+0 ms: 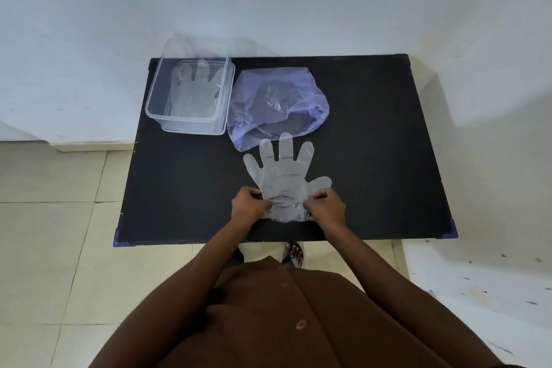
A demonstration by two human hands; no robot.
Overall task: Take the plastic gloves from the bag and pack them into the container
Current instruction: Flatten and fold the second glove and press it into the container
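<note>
From my remote seat I look down on a black table [185, 188] set against a pale wall. At its far left corner I see the clear plastic container [155, 110], open at the top, with one see-through glove [192, 92] lying flat inside it, fingers pointing toward the wall. Just to the right of the container, close beside it, sits the bluish-purple plastic bag [313, 104], crumpled, its mouth turned toward me; I cannot tell how much is in it. In front of the bag, a second clear glove [283, 176] lies spread flat on the table, its fingertips reaching up to the bag's near edge and its thumb pointing right. My left hand [249, 205] pinches the left side of this glove's cuff, fingers curled closed on the film. My right hand [325, 207] grips the cuff's right side in the same way, knuckles up, fingers closed on the plastic. Both hands rest near the table's front edge, the cuff stretched between them. Below, I see brown sleeves and a brown buttoned garment [298, 323], and pale floor tiles [59, 248] on either side.
</note>
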